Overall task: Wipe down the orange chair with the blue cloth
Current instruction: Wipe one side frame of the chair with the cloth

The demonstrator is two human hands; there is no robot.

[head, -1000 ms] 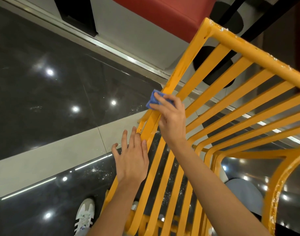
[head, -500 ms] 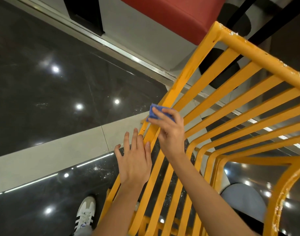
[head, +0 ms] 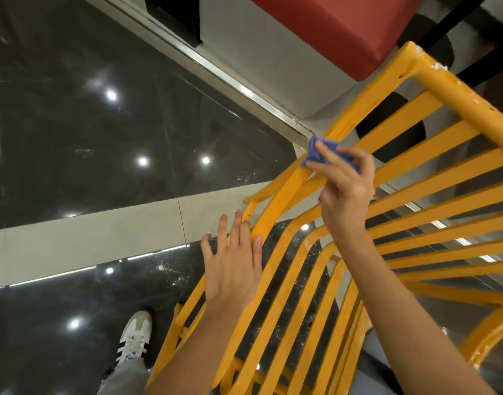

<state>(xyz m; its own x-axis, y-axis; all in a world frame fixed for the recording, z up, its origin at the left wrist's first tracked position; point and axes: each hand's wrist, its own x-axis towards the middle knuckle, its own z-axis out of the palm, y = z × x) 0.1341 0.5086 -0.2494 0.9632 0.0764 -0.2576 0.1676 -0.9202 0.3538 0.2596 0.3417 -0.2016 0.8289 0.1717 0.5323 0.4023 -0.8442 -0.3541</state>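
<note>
Person wiping a slatted orange chair (head: pixel 393 178).
Right hand (head: pixel 344 189) pinches blue cloth (head: pixel 318 153) against the frame; left hand (head: pixel 233 263) rests flat, fingers straight.

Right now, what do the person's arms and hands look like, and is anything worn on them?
Both forearms are bare as far as the frame shows: no sleeves in view. The left hand and right hand wear no gloves, and I see no rings, watch or wristbands on the visible sides. Fingernails look short and unpainted.

blue cloth (head: pixel 316 151) wiped further up frame
</note>
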